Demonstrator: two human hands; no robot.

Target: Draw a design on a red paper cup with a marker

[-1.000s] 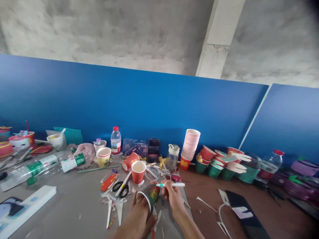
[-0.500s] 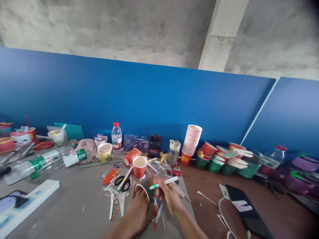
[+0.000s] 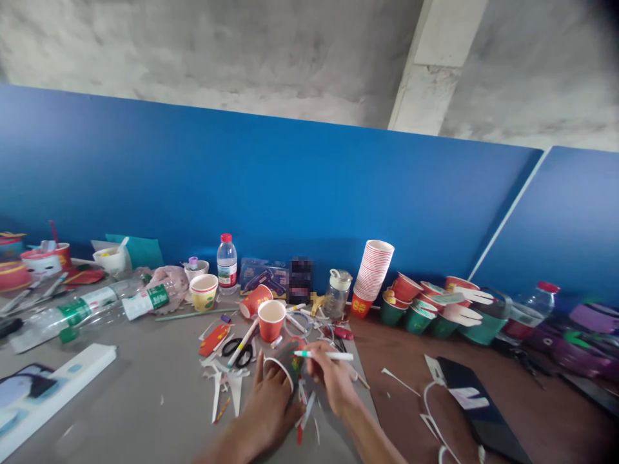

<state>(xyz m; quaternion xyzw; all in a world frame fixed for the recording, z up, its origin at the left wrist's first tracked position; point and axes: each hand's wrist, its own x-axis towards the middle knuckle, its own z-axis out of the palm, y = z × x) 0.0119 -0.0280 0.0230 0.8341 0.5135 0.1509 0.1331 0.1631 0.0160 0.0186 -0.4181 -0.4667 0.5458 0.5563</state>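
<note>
My left hand (image 3: 271, 396) reaches into the mouth of a tilted, dark green painted paper cup (image 3: 294, 362) and holds it from within, its thumb on the near side. In my right hand (image 3: 326, 374) is a white marker (image 3: 336, 356) with a green tip, lying nearly level. Its tip is at the cup's painted side; whether it touches, I cannot tell. Just beyond stands an upright red paper cup (image 3: 271, 325), with another red cup (image 3: 254, 301) on its side. Black scissors (image 3: 245, 351) and a white-and-yellow marker (image 3: 242, 341) lie to the left. Paper scraps (image 3: 235, 393) surround my hands.
A tall stack of paper cups (image 3: 372, 274) stands near the blue partition (image 3: 300, 174), beside a glass jar (image 3: 337, 293). Planted-looking small cups (image 3: 416, 319) line the right. Plastic bottles (image 3: 82, 309) and a white power strip (image 3: 72, 393) lie left; a black phone (image 3: 476, 403) lies right.
The marker has swung from slanting to nearly level, its tip slightly higher on the cup. The cup has turned a little in my left hand, whose thumb now shows more.
</note>
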